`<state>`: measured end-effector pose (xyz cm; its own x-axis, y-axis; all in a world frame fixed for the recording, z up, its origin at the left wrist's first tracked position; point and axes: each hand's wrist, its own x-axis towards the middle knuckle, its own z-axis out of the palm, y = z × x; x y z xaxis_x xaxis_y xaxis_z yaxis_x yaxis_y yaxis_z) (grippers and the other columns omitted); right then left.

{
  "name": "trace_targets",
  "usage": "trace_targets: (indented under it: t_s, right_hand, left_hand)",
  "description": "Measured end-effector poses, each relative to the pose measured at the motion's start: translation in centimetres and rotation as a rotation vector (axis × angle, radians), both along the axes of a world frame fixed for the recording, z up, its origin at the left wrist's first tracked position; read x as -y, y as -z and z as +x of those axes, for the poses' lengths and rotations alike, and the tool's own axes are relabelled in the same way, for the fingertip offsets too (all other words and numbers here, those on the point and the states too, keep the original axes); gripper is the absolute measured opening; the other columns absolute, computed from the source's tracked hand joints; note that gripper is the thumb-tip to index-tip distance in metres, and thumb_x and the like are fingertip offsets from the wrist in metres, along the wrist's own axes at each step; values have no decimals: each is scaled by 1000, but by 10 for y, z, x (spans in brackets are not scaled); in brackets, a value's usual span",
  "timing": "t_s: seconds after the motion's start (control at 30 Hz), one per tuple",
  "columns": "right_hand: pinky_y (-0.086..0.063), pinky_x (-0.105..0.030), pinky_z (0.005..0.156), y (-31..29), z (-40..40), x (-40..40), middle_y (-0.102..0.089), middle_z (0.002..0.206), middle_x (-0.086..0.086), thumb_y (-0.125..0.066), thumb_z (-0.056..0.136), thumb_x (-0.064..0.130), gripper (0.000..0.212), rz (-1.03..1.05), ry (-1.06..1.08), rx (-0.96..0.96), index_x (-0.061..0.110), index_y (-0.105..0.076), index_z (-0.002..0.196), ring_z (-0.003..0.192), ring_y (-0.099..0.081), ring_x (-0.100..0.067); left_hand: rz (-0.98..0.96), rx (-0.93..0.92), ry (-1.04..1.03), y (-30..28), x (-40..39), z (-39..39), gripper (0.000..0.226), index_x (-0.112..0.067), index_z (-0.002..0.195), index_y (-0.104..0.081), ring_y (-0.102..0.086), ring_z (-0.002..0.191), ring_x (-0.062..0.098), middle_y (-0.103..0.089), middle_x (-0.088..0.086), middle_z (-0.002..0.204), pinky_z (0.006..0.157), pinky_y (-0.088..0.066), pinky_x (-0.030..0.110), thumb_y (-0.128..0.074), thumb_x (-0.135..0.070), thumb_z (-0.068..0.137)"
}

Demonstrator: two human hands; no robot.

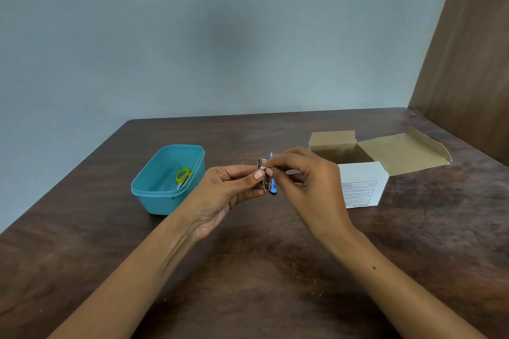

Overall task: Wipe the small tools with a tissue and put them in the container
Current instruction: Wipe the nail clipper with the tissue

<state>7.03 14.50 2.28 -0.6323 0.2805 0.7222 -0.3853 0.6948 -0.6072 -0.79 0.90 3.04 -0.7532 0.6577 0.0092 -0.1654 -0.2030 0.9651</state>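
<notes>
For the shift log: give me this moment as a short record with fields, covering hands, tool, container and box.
left hand: pinches the small metal tool
right hand: pinches the same tool from the other side
tool: silver metal with blue parts, held above the table
tissue: too small to tell
container: teal, open, left of the hands, holds yellow-handled scissors
cardboard box: open, right of the hands
</notes>
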Motion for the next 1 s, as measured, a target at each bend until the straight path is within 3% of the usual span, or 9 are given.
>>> trace_targets:
  t_s: [0.23,0.37,0.5,0.7,0.8,1.0]
  right_hand:
    - [-55,-23,63,0,-2,0,-71,84,2,-71,81,7,9,-189,39,22,15,-72,85,76,-65,-6]
    - [-51,-14,63,0,-3,0,-68,87,3,-68,82,3,13,-40,21,-5,13,-74,87,81,-62,-6]
    - [-50,-17,61,1,-5,-2,-68,87,5,-65,81,8,15,52,26,-33,16,-76,89,81,-62,-6]
    - [-50,-16,65,-1,-4,-6,-71,88,5,-65,81,7,18,112,4,-35,17,-76,90,82,-64,-5]
    - [-49,-16,65,-2,-3,-8,-71,87,5,-65,80,7,18,144,-6,-18,18,-76,90,80,-64,-5]
    - [-54,-30,65,-1,-4,-11,-70,87,6,-68,81,6,16,250,-68,64,19,-75,87,78,-64,-7]
  left_hand:
    - [-59,-79,28,-1,-2,3,27,2,94,-71,-70,71,11,-73,7,77,65,-56,19,-67,-9,70]
    - [-44,-48,12,1,-2,3,25,-2,94,-72,-70,71,10,-73,7,78,64,-56,19,-67,-12,71]
    - [7,8,-16,3,-3,6,24,-2,91,-72,-70,70,11,-73,9,80,63,-57,18,-66,-15,71]
    - [38,37,-57,7,-7,8,26,-7,92,-74,-72,83,15,-75,12,91,59,-56,17,-65,-20,72]
    - [78,75,-108,7,-9,9,20,-9,87,-74,-73,74,12,-76,9,83,56,-55,15,-64,-19,73]
    - [98,116,-159,7,-9,8,21,-11,85,-74,-70,67,7,-74,4,76,57,-56,16,-65,-24,72]
